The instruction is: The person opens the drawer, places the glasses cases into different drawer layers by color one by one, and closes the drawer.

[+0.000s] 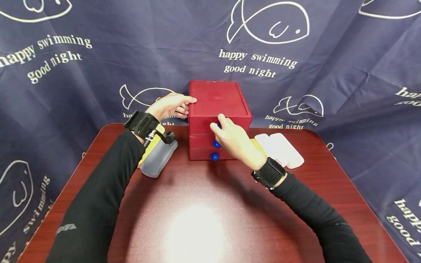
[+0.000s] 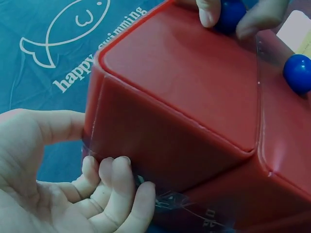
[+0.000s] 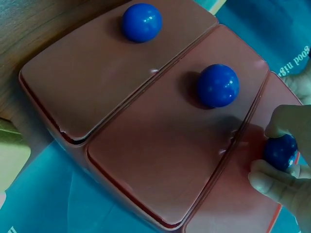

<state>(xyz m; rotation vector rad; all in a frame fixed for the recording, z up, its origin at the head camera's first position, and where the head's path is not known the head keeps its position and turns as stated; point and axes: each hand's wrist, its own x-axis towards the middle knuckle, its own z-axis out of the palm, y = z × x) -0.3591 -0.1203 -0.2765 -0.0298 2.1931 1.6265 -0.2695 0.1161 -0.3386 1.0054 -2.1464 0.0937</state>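
Note:
A red three-drawer box (image 1: 217, 98) stands toward the back of the table, with round blue knobs down its front. My left hand (image 1: 171, 106) holds its left side, the thumb along the top edge and the curled fingertips against the side wall. With thumb and fingers, my right hand (image 1: 238, 140) pinches the top drawer's blue knob (image 3: 281, 153). Just below are the middle knob (image 3: 217, 86) and the bottom knob (image 3: 141, 23), both untouched. All three drawer fronts look closed in the right wrist view.
Left of the box lies a grey rounded object (image 1: 159, 159) overlapping a yellow one (image 1: 148, 149). White rounded flat objects (image 1: 286, 149) lie to the right, with a yellow piece (image 1: 258, 147) beside them. A dark blue cloth (image 1: 184, 44) printed with fish hangs behind the reddish-brown table (image 1: 148, 219).

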